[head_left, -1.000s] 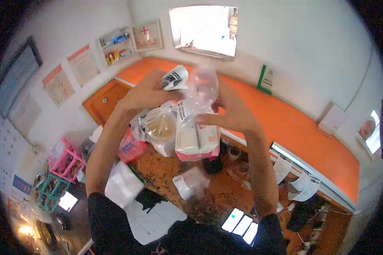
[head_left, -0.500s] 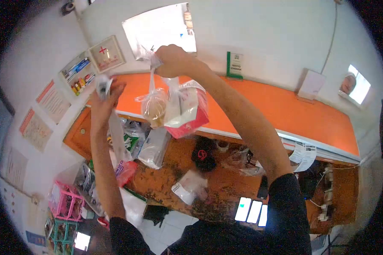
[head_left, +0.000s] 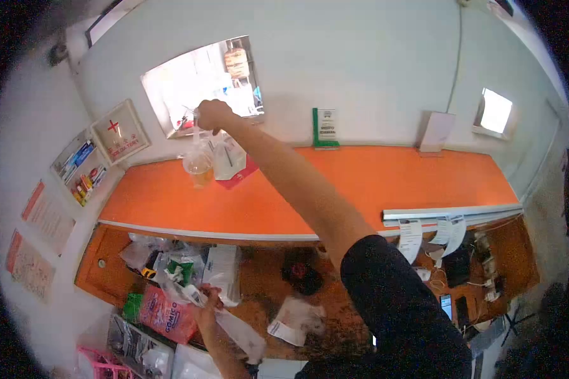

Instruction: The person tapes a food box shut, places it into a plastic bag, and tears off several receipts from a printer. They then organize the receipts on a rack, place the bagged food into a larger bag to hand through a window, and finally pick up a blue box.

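High at the wall opening, my right hand [head_left: 215, 116] is closed on the handles of clear plastic bags. A lidded cup [head_left: 198, 165] with amber liquid hangs in one bag, beside a white-and-pink box [head_left: 231, 165], both above the orange counter's back edge. Low over the shelf beneath, my left hand [head_left: 210, 304] is closed round a small white object with a pale plastic strip [head_left: 241, 335] trailing from it; what the object is cannot be made out. The red printed bag [head_left: 165, 314] lies just left of that hand.
The orange counter [head_left: 284, 202] spans the wall. Below it are a white box [head_left: 222, 271], a black round object [head_left: 301, 271], a clear packet [head_left: 297, 321], hanging receipts [head_left: 410, 240] and cables. A green-and-white sign [head_left: 325, 128] stands at the wall.
My right hand has moved the bags away toward the wall opening. My left hand has dropped from above the counter to the shelf with the white object. The view has shifted.
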### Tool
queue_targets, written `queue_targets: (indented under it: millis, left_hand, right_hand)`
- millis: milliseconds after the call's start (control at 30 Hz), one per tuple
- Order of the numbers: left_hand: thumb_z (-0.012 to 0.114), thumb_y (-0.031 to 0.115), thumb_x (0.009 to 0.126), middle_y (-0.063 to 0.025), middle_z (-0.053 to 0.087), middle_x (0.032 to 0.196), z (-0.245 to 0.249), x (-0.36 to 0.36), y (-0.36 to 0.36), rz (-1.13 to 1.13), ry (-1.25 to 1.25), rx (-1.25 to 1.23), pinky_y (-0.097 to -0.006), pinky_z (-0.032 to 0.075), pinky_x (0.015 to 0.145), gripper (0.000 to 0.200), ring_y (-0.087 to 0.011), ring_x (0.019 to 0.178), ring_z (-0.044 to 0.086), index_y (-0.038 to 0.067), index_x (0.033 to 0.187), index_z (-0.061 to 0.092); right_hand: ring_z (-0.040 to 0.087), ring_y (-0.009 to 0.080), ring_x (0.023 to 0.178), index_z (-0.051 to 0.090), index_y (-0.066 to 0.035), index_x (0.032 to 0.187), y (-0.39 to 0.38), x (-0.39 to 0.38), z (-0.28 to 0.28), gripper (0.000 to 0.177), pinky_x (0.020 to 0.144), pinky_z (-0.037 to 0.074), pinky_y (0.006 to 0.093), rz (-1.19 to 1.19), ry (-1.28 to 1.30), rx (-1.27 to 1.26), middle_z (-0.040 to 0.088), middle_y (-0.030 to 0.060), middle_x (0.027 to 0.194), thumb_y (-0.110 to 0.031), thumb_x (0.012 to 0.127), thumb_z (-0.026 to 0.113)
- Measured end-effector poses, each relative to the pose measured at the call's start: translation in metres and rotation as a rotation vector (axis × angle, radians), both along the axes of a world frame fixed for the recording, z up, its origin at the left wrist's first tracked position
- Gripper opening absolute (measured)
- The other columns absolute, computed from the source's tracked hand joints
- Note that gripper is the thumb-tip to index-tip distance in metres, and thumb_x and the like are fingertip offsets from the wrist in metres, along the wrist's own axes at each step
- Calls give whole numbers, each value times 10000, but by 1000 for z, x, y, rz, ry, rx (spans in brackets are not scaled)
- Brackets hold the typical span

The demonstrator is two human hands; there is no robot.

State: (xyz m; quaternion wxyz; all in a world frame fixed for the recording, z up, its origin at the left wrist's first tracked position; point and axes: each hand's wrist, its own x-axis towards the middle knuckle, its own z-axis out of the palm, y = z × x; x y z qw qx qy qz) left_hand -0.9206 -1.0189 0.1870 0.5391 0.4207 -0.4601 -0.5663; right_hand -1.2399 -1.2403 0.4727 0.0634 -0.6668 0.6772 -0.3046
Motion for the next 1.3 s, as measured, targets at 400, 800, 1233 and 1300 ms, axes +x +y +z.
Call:
queue_targets:
  millis: [400, 800, 1233, 1300]
  left_hand:
    - [721, 3, 729, -9, 580, 812, 17, 43, -55, 81, -102, -162, -245, 440, 605, 307, -101, 707, 548, 31, 998, 576]
    - [838, 251, 653, -155, 685, 993, 69, -64, -392, 23, -952, -728, -401, 510, 785, 532, -277, 918, 667, 22, 1081, 619]
    - [825, 325, 698, -110, 698, 987, 36, -117, -497, -314, -777, -664, -364, 499, 808, 526, -201, 902, 652, 32, 1099, 652]
    - [813, 309, 714, -100, 699, 976, 34, -122, -503, -364, -730, -616, -354, 501, 797, 490, -185, 891, 649, 31, 1087, 656]
  right_hand:
    - [699, 299, 657, 590, 100, 1051, -157, -8, -134, 327, 519, 590, 375, 34, -662, -137, 653, 230, 937, -71, 776, 548]
    - [698, 246, 738, 676, 34, 939, -223, -72, -180, 257, 513, 570, 339, 532, 46, -463, 672, 167, 848, -194, 829, 631]
    - [392, 409, 1247, 183, -21, 1437, -64, -38, -253, 1097, 1045, 381, 482, 196, -117, -249, 354, 258, 1339, -260, 612, 865]
    - [402, 431, 1226, 163, -13, 1449, -72, -33, -262, 1132, 1024, 406, 478, 136, -38, -276, 312, 288, 1350, -232, 590, 868]
